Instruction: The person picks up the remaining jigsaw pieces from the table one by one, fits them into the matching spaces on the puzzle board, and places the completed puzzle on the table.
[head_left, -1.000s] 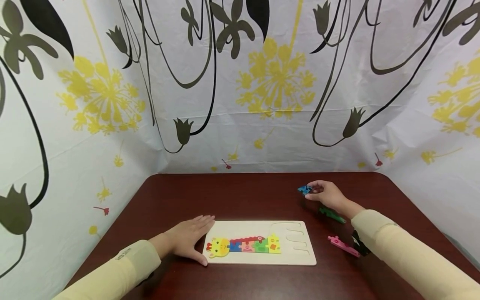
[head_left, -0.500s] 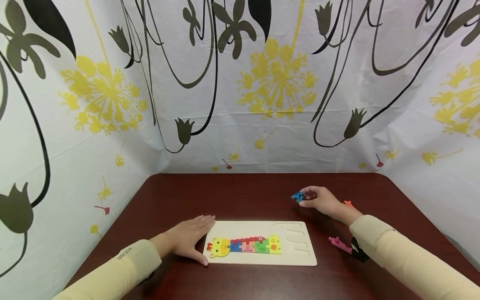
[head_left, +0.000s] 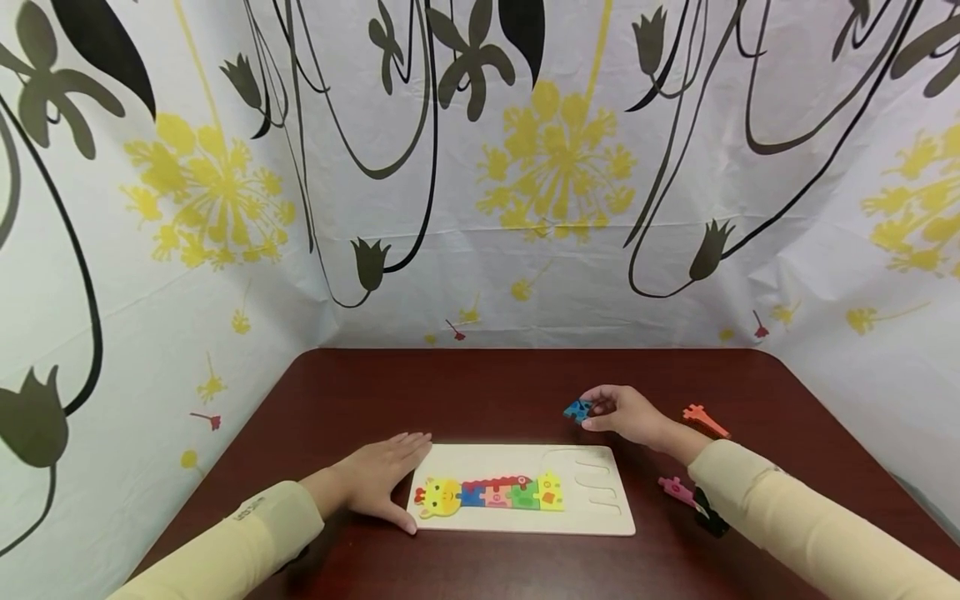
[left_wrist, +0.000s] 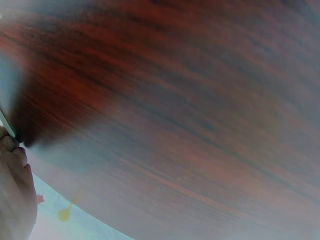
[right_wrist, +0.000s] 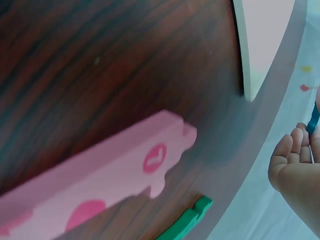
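Note:
A cream puzzle board (head_left: pixel 517 521) lies on the table with a partly filled giraffe puzzle (head_left: pixel 487 493). Coloured pieces form its head, neck and front body, and bare outlines of legs show at the board's right. My left hand (head_left: pixel 378 479) rests flat against the board's left edge, fingers straight. Above the table, behind the board's right part, my right hand (head_left: pixel 626 415) pinches a blue puzzle piece (head_left: pixel 577 410) between thumb and fingers. In the right wrist view that blue piece (right_wrist: pixel 313 120) is only partly visible at the edge.
On the right lie an orange puzzle piece (head_left: pixel 705 420) and a pink puzzle piece (head_left: pixel 677 491), the latter partly under the right sleeve. A green piece (right_wrist: pixel 185 220) shows in the right wrist view. A patterned cloth (head_left: pixel 480 283) hangs behind the dark red table (head_left: pixel 420 392).
My right hand has carried the blue piece left and nearer, toward the board. The orange piece has come into sight; the green one is now hidden in the head view. My left hand stays put.

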